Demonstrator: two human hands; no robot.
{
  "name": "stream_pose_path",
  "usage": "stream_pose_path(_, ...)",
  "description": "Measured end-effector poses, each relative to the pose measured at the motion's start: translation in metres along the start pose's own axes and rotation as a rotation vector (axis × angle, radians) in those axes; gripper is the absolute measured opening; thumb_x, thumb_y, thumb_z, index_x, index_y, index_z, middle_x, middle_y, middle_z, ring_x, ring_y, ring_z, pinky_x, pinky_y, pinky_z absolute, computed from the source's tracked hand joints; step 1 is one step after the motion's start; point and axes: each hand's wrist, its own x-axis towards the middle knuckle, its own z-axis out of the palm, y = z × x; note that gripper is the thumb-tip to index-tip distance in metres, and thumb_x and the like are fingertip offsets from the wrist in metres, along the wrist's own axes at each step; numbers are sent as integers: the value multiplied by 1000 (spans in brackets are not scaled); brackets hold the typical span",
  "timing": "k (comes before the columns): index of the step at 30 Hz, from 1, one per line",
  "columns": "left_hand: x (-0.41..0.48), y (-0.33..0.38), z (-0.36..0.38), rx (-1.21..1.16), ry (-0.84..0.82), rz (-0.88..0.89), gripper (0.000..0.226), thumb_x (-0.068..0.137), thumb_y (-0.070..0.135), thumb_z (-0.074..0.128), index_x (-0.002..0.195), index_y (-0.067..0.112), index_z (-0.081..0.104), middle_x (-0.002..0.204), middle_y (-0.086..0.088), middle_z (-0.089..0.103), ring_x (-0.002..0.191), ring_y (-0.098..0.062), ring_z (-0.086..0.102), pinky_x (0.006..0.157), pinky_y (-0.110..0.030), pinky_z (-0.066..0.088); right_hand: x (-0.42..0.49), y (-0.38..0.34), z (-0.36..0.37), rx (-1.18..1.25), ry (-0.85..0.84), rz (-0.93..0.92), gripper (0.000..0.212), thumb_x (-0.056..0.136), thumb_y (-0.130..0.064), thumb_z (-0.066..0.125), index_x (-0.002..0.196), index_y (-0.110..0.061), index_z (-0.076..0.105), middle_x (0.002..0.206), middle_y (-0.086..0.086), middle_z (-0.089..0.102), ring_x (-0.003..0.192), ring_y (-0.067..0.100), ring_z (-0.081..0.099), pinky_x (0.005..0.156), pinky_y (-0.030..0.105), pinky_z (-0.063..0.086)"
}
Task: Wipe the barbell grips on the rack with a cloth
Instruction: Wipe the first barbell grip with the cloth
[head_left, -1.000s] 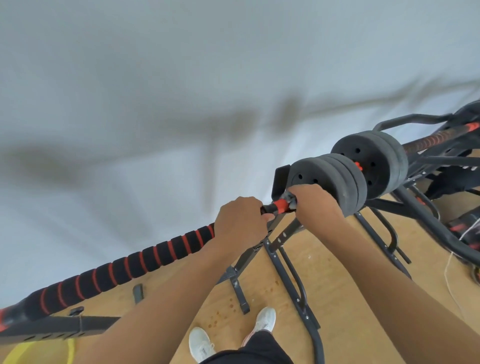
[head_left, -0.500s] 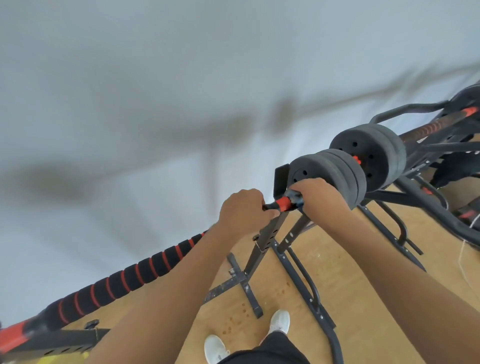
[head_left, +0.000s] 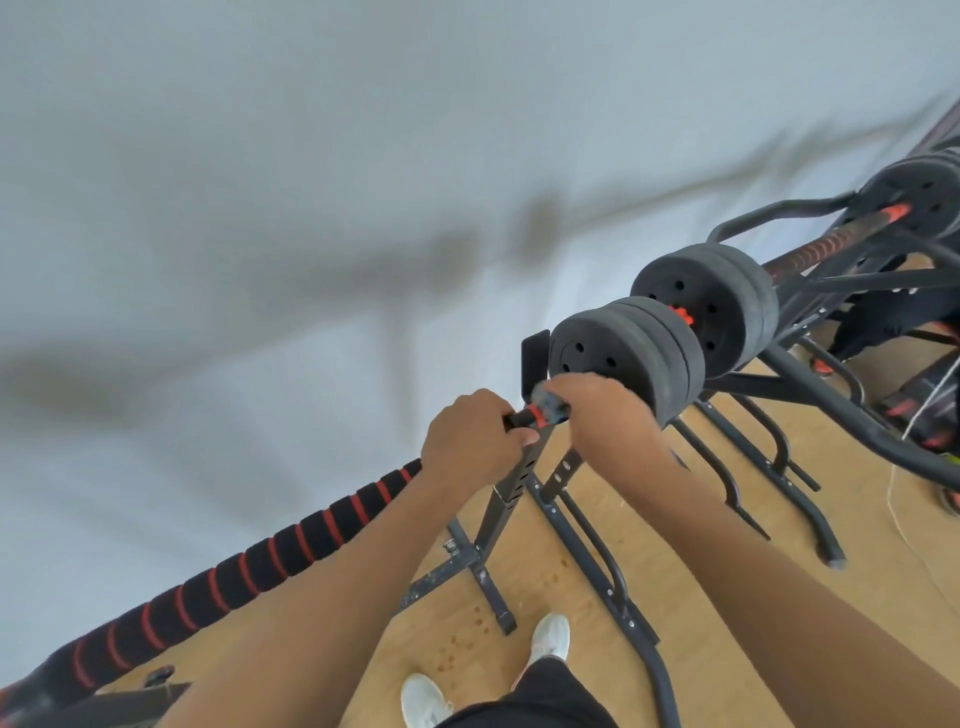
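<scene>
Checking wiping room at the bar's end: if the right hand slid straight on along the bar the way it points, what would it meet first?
Probably the inner black round weight plate: the right hand already sits just short of its face, though depth is unclear.

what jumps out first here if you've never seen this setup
Two bare forearms reach up the middle of the frame, the left hand gripping the barbell and the right hand curled round a greyish cloth right at the stack of black weight plates. The bar's black foam grip with red rings runs down to the lower left, and white shoes stand on the wooden floor below.
</scene>
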Motion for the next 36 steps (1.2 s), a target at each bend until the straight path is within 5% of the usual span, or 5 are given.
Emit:
stream_pose_path(9, -18, -10, 45, 408, 543, 337, 20, 75, 11, 83, 82, 15, 64, 62, 2, 58, 54, -17, 50, 50, -29, 41, -3, -12, 74, 123, 537, -207, 25, 92, -4, 54, 113, -15, 63, 111, -4, 63, 101, 16, 60, 74, 23, 40)
stream_pose_path(14, -21, -7, 39, 261, 501, 247, 20, 87, 36, 80, 92, 19, 71, 74, 5, 68, 64, -16, 60, 59, -30, 48, 14, -5, 14, -66, 0, 55, 35, 102, -9, 50, 136, -8, 55, 124, 9, 60, 124, 28, 56, 104, 33, 41)
stream_pose_path(21, -27, -2, 36, 182, 522, 216, 19, 86, 31, 82, 94, 20, 69, 72, 5, 67, 62, -15, 58, 57, -26, 44, 18, 4, 49, -112, 426, -66, 20, 89, -6, 62, 105, -18, 61, 97, 1, 61, 89, 20, 60, 76, 33, 55)
stream_pose_path(32, -31, -6, 7, 41, 502, 275, 28, 80, 19, 87, 104, 18, 72, 119, 2, 59, 73, -19, 61, 72, -33, 56, -46, 7, 62, 850, 345, -357, 36, 102, -12, 43, 114, -30, 72, 94, 1, 73, 83, 24, 68, 70, 32, 58)
stream_pose_path(36, -73, 12, 7, -222, 343, 323, 10, 93, 28, 77, 102, 25, 74, 93, 20, 68, 82, 0, 63, 73, -10, 45, -87, 57, 69, 1377, 206, -296, 31, 104, -12, 46, 114, -22, 74, 107, 14, 74, 106, 38, 69, 94, 51, 55)
